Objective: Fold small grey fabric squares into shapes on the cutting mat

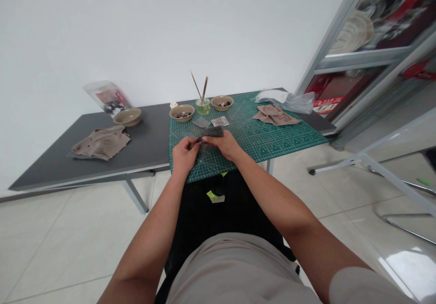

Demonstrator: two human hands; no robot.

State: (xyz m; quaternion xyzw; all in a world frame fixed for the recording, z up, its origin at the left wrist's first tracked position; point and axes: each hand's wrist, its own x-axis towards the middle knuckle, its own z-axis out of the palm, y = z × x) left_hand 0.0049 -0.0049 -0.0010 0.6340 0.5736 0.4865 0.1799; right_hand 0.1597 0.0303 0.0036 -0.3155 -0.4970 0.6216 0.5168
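Over the front of the green cutting mat (245,134), my two hands meet. My left hand (185,153) is closed, its thumb and forefinger pinching a small dark piece (200,139) whose kind is too small to make out. My right hand (225,145) grips a dark grey sheet (213,132) that looks like sandpaper, with its fingertips against the small piece. Just beyond them lie a grey square (201,122) and a pale patterned square (220,121). Behind these stand two tan bowls, the left bowl (181,118) and the right bowl (222,107), both holding small dark pieces.
Brushes (205,87) stand in a glass jar (203,108) between the bowls. A brown cloth (275,115) and a clear plastic bag (299,102) lie right. On the dark table (150,140) at left are another cloth (102,143), a bowl (128,119) and a clear container (104,96).
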